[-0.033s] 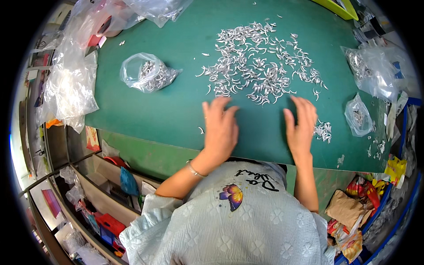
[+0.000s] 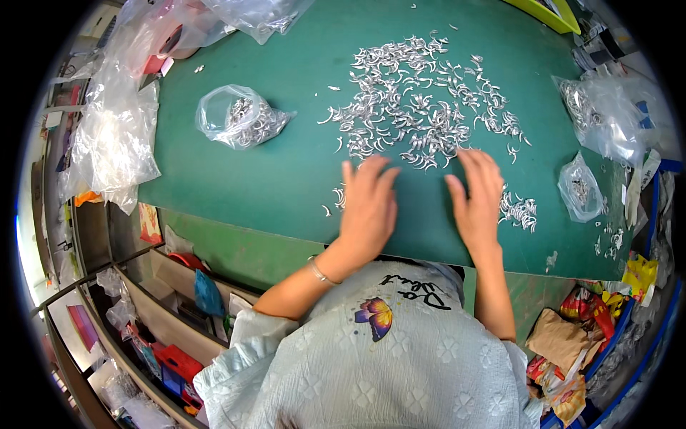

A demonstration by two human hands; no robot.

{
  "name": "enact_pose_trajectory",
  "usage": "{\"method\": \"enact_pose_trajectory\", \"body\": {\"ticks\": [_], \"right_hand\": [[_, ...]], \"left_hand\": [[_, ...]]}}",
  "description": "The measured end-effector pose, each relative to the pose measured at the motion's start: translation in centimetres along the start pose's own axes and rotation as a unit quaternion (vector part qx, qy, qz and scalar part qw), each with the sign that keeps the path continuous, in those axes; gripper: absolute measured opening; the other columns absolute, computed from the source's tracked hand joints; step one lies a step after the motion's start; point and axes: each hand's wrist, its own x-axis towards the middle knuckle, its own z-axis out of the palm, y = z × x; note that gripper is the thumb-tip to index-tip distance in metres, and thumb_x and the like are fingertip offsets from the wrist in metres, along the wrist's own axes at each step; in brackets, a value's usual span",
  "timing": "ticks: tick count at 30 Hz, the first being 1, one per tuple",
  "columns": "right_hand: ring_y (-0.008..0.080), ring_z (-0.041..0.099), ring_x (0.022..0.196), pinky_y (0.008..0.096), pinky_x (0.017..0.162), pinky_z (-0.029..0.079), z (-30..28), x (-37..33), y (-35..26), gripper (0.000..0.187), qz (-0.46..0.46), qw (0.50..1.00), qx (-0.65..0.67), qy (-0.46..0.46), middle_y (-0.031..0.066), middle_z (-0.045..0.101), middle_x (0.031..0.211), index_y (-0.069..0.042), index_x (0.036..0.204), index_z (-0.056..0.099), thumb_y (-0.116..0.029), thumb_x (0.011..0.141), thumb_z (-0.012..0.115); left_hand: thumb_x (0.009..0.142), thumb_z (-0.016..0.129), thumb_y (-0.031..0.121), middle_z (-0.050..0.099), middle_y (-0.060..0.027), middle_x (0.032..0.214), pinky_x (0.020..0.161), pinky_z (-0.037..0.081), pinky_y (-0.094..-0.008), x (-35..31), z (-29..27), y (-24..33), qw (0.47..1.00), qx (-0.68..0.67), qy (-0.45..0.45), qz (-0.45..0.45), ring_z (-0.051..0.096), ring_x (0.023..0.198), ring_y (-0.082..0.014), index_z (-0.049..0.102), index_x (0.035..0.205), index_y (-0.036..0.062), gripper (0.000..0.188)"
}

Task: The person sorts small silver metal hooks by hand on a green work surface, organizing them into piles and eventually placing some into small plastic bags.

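A broad spread of small silver curved pieces, crescent-shaped and metallic-looking (image 2: 407, 107), covers the middle of the green tabletop (image 2: 286, 179). My left hand (image 2: 368, 207) is at the spread's near edge, palm down with its fingers apart and slightly blurred. My right hand (image 2: 477, 204) hovers or rests at the near right edge of it, fingers also spread, thumb turned inward. I see nothing held in either hand; what lies under the fingers is hidden. A small heap of the same pieces (image 2: 519, 211) lies just right of my right hand, and a few pieces (image 2: 339, 199) lie left of my left hand.
An open clear bag of silver pieces (image 2: 246, 121) sits to the left. Another small bag (image 2: 579, 187) and a larger one (image 2: 607, 118) are on the right. Crumpled plastic bags (image 2: 114, 143) cover the far left. A yellow-green tray (image 2: 550, 13) stands at the back right.
My left hand has shifted slightly right and my right hand slightly left, so they are closer together. More pieces now show on the outer side of each hand.
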Motion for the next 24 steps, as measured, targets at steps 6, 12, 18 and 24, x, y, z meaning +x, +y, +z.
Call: {"method": "enact_pose_trajectory", "body": {"ticks": [6,12,18,24], "right_hand": [[0.0360,0.029,0.142,0.0508,0.113,0.028,1.4,-0.9,-1.7,0.057,-0.053,0.981,-0.038,-0.182,0.0123,0.038,0.150,-0.005,0.137,0.050,-0.019,0.086,0.068],[0.0364,0.020,0.146,0.0568,0.116,0.019,-2.1,-4.0,-2.6,0.066,0.013,0.965,-0.036,-0.260,0.0106,0.031,0.156,-0.005,0.142,0.045,-0.026,0.084,0.070],[0.0360,0.021,0.146,0.0588,0.115,0.016,-2.9,-5.0,-2.9,0.065,-0.006,0.958,-0.020,-0.288,0.0106,0.034,0.154,-0.003,0.139,0.048,-0.030,0.084,0.070],[0.0337,0.030,0.143,0.0588,0.113,0.020,-2.5,-5.3,-3.0,0.055,-0.011,0.967,0.009,-0.256,0.0116,0.045,0.145,0.000,0.129,0.056,-0.026,0.083,0.071]], "left_hand": [[0.080,0.059,-0.003,0.049,-0.0198,0.133,0.113,0.026,-0.0551,1.4,2.7,-0.3,0.998,0.013,-0.034,0.044,0.043,0.130,-0.0366,0.051,0.127,-0.0041,0.047],[0.083,0.060,-0.003,0.053,-0.0163,0.128,0.106,0.035,-0.0522,-1.3,0.9,-0.3,0.992,-0.074,-0.087,0.047,0.050,0.122,-0.0362,0.059,0.120,0.0014,0.037],[0.081,0.064,0.000,0.056,-0.0126,0.122,0.095,0.039,-0.0448,-0.7,1.1,0.6,0.996,-0.042,-0.047,0.061,0.053,0.113,-0.0335,0.063,0.114,0.0034,0.033],[0.081,0.067,0.002,0.055,-0.0112,0.120,0.091,0.038,-0.0411,-2.2,0.6,0.0,0.996,-0.060,-0.054,0.032,0.052,0.112,-0.0299,0.063,0.114,0.0048,0.034]]}}
